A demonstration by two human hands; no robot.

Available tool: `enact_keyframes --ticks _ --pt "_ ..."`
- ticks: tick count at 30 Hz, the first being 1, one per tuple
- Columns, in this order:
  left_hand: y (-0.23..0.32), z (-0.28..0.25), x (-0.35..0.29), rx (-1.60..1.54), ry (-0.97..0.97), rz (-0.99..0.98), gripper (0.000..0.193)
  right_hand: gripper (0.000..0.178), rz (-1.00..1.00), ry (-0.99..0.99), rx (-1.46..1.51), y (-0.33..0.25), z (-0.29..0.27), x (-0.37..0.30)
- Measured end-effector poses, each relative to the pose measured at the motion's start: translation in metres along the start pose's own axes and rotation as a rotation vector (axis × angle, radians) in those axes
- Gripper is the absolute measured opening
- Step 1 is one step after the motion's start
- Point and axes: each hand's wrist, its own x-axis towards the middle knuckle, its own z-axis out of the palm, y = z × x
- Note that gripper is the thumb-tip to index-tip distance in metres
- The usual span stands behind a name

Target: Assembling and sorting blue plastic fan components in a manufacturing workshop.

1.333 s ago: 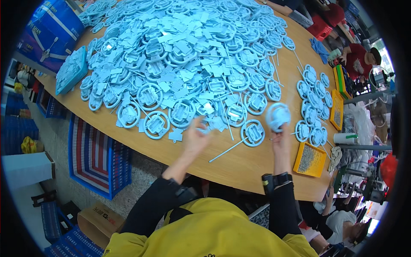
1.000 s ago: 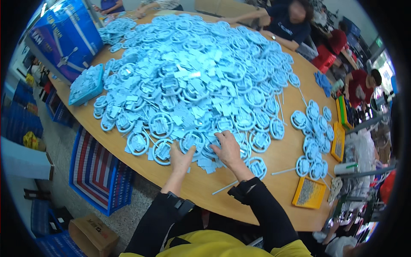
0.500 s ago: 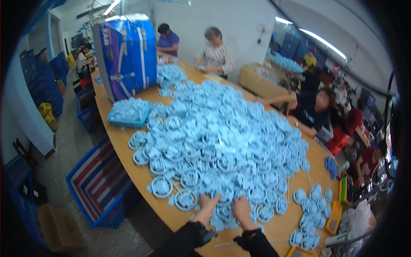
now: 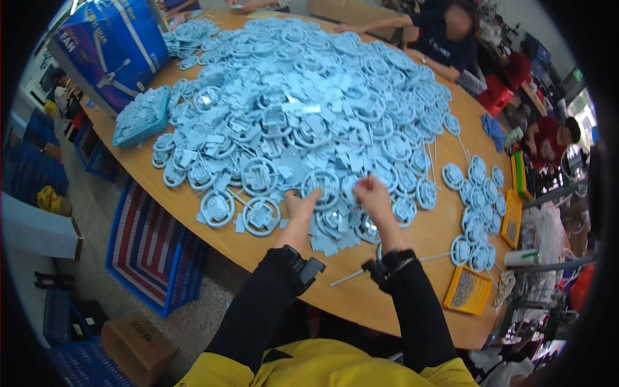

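A large heap of light-blue plastic parts (image 4: 303, 106), rings with centre pieces and small flat tabs, spreads over the wooden table. At the near edge of the heap my left hand (image 4: 300, 206) grips the lower left rim of a light-blue ring-shaped part (image 4: 322, 186), its thumb over the edge. To the right of that ring, my right hand (image 4: 373, 193) is raised slightly over the heap with fingers curled together. Motion blurs its fingertips, and anything inside them is hidden. Loose ring-shaped parts (image 4: 261, 216) lie to the left of my left hand.
A teal basket of flat pieces (image 4: 143, 116) and a big blue carton (image 4: 106, 51) stand at the far left. Stemmed parts (image 4: 474, 222) lie right, beside yellow trays (image 4: 467, 290) of small metal pieces. A striped-lined crate (image 4: 148, 248) sits below the table; a co-worker (image 4: 445, 39) reaches in opposite.
The view has tilted down, showing more of my arms. Both hands were low in the heap; now the left grips a ring and the right has lifted and curled its fingers.
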Motion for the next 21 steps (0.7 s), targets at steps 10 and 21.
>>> enact_keyframes --ticks 10,21 --pt "0.021 -0.016 -0.093 -0.501 -0.574 -0.301 0.032 0.012 0.335 0.090 0.561 0.003 -0.001 -0.084" --pt "0.023 0.009 -0.118 -0.366 -0.750 -0.060 0.054 0.012 0.053 0.265 0.431 0.029 0.000 -0.102"
